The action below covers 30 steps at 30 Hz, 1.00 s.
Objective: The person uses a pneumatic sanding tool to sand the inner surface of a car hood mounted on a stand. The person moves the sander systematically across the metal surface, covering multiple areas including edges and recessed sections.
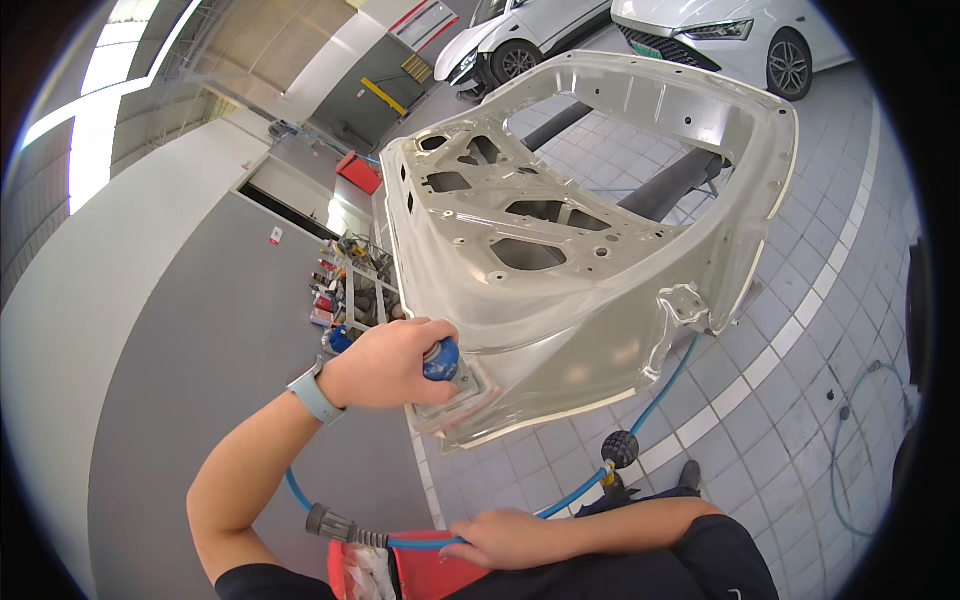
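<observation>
My left hand (385, 365) is wrapped round the blue rounded grip of a sander (441, 360). Its flat rectangular pad lies against the near left corner of a car tailgate (560, 310), a beige-grey bare panel with cut-outs and a large window opening. A blue air hose (575, 495) passes through my right hand (495, 540), whose fingers are closed on it low in front of my body. Left of that hand the hose has a ribbed grey coupling (335, 524), then goes out of sight behind my left forearm.
Padded dark supports (670, 185) show through the window opening. A cart (365, 280) with bottles and tools stands beside a grey wall. Below my right hand is a red bin (430, 575). Two white cars (720, 35) are parked beyond; another hose (840, 470) lies on the tiled floor.
</observation>
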{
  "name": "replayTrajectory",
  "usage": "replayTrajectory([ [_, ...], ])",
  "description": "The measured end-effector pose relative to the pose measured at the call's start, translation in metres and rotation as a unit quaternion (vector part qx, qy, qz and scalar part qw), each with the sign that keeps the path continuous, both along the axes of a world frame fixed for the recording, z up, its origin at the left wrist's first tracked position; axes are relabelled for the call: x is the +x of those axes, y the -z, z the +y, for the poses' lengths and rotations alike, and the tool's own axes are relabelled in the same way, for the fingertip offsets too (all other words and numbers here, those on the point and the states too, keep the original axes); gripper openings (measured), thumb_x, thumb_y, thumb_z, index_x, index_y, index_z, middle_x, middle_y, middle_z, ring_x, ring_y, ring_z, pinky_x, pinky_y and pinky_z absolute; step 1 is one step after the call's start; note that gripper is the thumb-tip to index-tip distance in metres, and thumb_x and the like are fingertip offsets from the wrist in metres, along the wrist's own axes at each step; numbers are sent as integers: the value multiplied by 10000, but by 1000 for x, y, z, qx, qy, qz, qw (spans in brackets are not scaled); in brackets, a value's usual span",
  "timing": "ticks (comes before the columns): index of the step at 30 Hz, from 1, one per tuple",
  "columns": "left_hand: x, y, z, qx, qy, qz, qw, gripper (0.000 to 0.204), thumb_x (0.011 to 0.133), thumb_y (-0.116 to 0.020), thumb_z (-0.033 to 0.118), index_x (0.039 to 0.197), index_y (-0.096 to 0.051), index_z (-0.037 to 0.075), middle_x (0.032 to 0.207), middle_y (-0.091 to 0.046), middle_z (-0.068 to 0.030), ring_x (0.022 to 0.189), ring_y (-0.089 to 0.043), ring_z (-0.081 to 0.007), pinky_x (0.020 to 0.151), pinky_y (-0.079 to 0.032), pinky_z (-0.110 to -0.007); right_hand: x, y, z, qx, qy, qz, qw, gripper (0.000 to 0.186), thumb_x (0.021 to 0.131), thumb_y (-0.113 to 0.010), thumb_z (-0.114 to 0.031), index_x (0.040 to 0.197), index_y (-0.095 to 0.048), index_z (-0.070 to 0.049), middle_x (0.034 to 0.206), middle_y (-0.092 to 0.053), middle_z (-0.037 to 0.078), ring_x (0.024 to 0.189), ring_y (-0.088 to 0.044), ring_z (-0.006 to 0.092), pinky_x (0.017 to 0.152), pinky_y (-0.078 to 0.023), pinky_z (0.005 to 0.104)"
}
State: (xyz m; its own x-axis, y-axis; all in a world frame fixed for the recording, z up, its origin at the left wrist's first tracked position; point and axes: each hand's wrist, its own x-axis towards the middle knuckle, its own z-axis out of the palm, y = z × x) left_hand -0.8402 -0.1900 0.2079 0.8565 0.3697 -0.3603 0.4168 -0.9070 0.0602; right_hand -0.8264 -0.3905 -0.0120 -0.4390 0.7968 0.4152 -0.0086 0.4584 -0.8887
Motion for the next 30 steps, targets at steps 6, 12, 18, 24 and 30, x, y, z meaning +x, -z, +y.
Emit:
replayTrajectory([
  [6, 21, 3, 32, -124, -6, -9, 992, 470, 813, -809, 293, 1159, -641, 22, 907, -647, -120, 799, -625, -264, 782, -542, -364, -16, -1, 16, 2, 40, -18, 999, 434, 1056, -613, -400, 930, -608, 15, 720, -649, 279, 696, -649, 519, 652, -530, 575],
  [12, 70, 22, 27, -133, 49, -3, 990, 475, 837, -781, 370, 1124, -638, 20, 881, -656, -132, 792, -636, -287, 764, -539, -384, -15, 7, 20, -25, 65, -25, 997, 440, 1058, -608, -410, 926, -615, 10, 721, -658, 266, 671, -651, 505, 628, -533, 565],
  [18, 111, 42, 19, -112, 94, -17, 989, 541, 814, -775, 411, 1117, -626, -12, 840, -674, -184, 754, -650, -346, 735, -536, -409, -19, 7, 21, -34, 91, -3, 995, 467, 1060, -600, -432, 929, -613, 16, 714, -663, 262, 676, -659, 498, 632, -530, 569],
  [24, 69, 23, 35, -124, 68, 10, 990, 530, 819, -784, 398, 1124, -631, -8, 890, -671, -156, 805, -643, -310, 771, -536, -385, -24, 3, 31, -55, 82, -43, 994, 459, 1059, -602, -431, 929, -626, 8, 729, -676, 255, 697, -667, 499, 653, -530, 573],
  [30, 13, 6, 65, -170, 38, 6, 985, 477, 845, -805, 372, 1130, -641, 27, 919, -644, -102, 825, -599, -237, 795, -523, -353, -47, 3, 51, -19, 97, -48, 994, 459, 1061, -597, -440, 926, -636, -3, 711, -663, 248, 679, -659, 496, 646, -533, 568],
])
